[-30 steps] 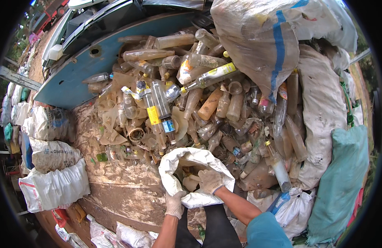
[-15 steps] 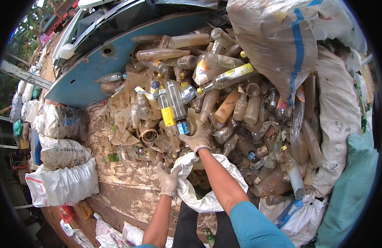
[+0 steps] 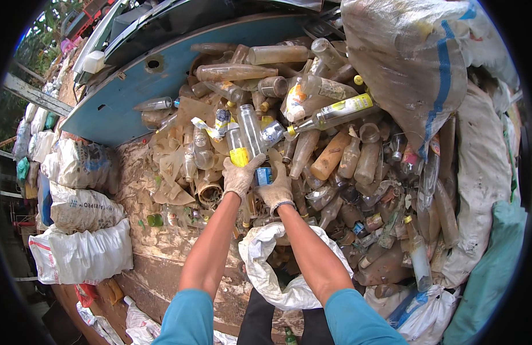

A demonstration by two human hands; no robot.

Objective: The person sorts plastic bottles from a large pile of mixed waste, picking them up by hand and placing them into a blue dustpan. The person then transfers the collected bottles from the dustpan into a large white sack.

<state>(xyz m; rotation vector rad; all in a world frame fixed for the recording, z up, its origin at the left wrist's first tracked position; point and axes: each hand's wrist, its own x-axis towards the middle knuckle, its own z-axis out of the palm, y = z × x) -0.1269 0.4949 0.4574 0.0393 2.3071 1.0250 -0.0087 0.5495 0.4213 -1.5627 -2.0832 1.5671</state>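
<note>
Both my hands, in pale dirty work gloves, are at the near side of a heap of glass bottles. My left hand [image 3: 239, 177] is closed round the lower part of a clear bottle with a yellow label [image 3: 239, 156], its thumb reaching toward a plain clear glass bottle [image 3: 252, 129] alongside. My right hand [image 3: 275, 191] wraps a bottle with a blue label [image 3: 264, 176]; whether this is the same bottle as the plain clear one I cannot tell. Below my hands, a white woven sack [image 3: 256, 244] stands with its mouth open, partly covered by my right forearm.
Dusty bottles [image 3: 329, 155] are piled across the middle and right. A blue curved panel [image 3: 122, 112] bounds the far left. Large filled sacks [image 3: 404, 57] stand at the right, with more white sacks [image 3: 90, 247] at the left. Small shards lie on the brown ground.
My left hand has moved up from beside the sack's rim to the yellow-labelled bottle. My right hand stays at the blue-labelled bottle. The view has shifted slightly.
</note>
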